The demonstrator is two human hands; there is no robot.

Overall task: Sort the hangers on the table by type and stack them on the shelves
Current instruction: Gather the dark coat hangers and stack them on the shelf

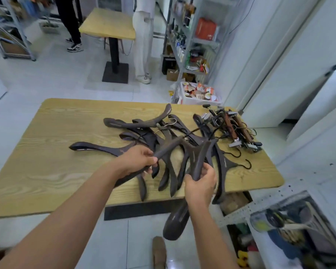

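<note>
1. At the left of the table (47, 171), one broad dark hanger (97, 148) lies a little apart from the heap of broad hangers (144, 129) in the middle.
2. My left hand (136, 162) is curled round one arm-end of a broad hanger (182, 145) that I hold just above the heap.
3. My right hand (200, 183) grips what looks like the other arm of that hanger. I cannot tell whether it holds a second one too. Another dark hanger (176, 222) hangs below the table edge under this hand.
4. At the far right corner the clip hangers (239, 131) lie tangled in their own bunch.
5. The shelf (246, 207) stands low at my right.
6. I judge the sorting is barely begun: I am picking broad ones out. Next I must free this one from its neighbours' hooks and then carry it to the shelf.
</note>
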